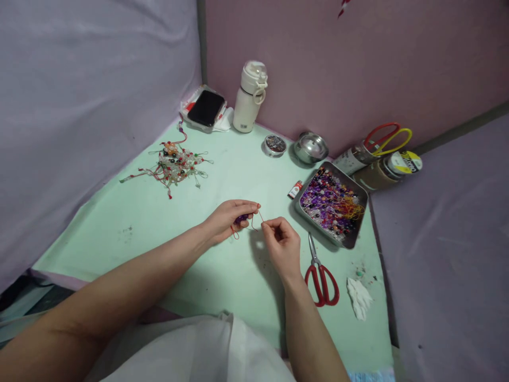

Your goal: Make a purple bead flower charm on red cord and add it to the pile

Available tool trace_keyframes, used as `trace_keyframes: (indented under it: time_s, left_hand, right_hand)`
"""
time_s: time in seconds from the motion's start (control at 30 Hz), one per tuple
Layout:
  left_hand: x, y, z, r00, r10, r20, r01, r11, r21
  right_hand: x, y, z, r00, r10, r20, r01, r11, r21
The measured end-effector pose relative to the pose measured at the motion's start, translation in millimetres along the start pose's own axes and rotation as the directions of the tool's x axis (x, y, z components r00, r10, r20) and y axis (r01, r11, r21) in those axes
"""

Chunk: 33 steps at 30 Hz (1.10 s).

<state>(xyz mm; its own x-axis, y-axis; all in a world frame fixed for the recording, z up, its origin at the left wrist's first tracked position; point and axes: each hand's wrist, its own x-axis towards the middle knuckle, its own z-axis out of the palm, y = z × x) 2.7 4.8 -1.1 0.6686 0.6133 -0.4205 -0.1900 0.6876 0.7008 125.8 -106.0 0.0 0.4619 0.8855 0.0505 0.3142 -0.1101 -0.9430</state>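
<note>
My left hand (pixel 229 218) is closed on a small string of purple beads (pixel 241 218) with red cord. A red loop (pixel 235 233) hangs below its palm, and a loose cord end dangles beside the fingertips. Between the two hands a short stretch of red cord (pixel 261 215) runs taut. My right hand (pixel 283 241) pinches the other end of it between thumb and forefinger, its remaining fingers curled in. Red-handled scissors (pixel 321 278) lie just right of my right wrist, blades pointing away. Part of the beads is hidden by the left fingers.
A metal tray of loose beads (pixel 334 245) stands at right, with a small lighter (pixel 295 189) beside it. Behind are a steel bowl (pixel 310 147), a spool (pixel 274 145), jars and a white bottle (pixel 249 101). Beaded strings (pixel 178 164) lie left; crumpled tissue (pixel 359 298) at right.
</note>
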Motion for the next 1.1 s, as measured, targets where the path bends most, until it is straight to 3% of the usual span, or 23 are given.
trace_keyframes:
  time_s: [0.1,0.17,0.27,0.37,0.63,0.77,0.87,0.97,1.1]
  left_hand:
    - [-2.3,0.1,0.5,1.0,0.024,0.006,-0.025,0.992,0.126]
    - [-4.1,-1.4,1.3,0.997,0.063,0.042,-0.07,0.975,0.21]
    - [-6.2,-3.9,3.0,0.986,0.113,0.122,-0.147,0.937,0.316]
    - [-6.9,-5.5,4.1,0.98,0.121,0.159,-0.173,0.911,0.375]
    - [-6.6,-5.5,4.1,0.981,0.157,0.114,-0.192,0.857,0.478]
    - [-4.2,-3.0,2.1,0.95,0.293,0.111,-0.296,0.725,0.622]
    - [-1.9,-1.5,0.1,0.924,0.364,0.117,-0.339,0.639,0.691]
    - [-1.5,-1.1,-0.9,0.937,0.336,0.092,-0.3,0.643,0.704]
    - [-1.9,-1.2,-0.9,0.955,0.294,0.047,-0.242,0.675,0.697]
  right_hand:
    - [3.4,1.4,-1.5,0.998,-0.006,-0.065,0.008,1.0,0.021]
    - [5.6,0.7,-3.0,0.993,-0.077,-0.093,0.076,0.997,-0.008]
    - [7.4,-1.9,-4.9,0.981,-0.181,-0.07,0.177,0.983,-0.051]
    - [7.6,-3.6,-5.7,0.977,-0.21,-0.033,0.207,0.975,-0.078]
    - [7.4,-1.8,-4.8,0.982,-0.191,-0.004,0.189,0.976,-0.105]
    - [6.9,-0.8,-3.8,0.976,-0.216,-0.024,0.21,0.967,-0.142]
    - [6.8,-0.6,-3.9,0.967,-0.236,-0.102,0.217,0.962,-0.166]
    - [6.1,-1.4,-4.7,0.944,-0.276,-0.182,0.247,0.954,-0.168]
    - [3.5,-1.9,-3.9,0.934,-0.319,-0.162,0.291,0.941,-0.174]
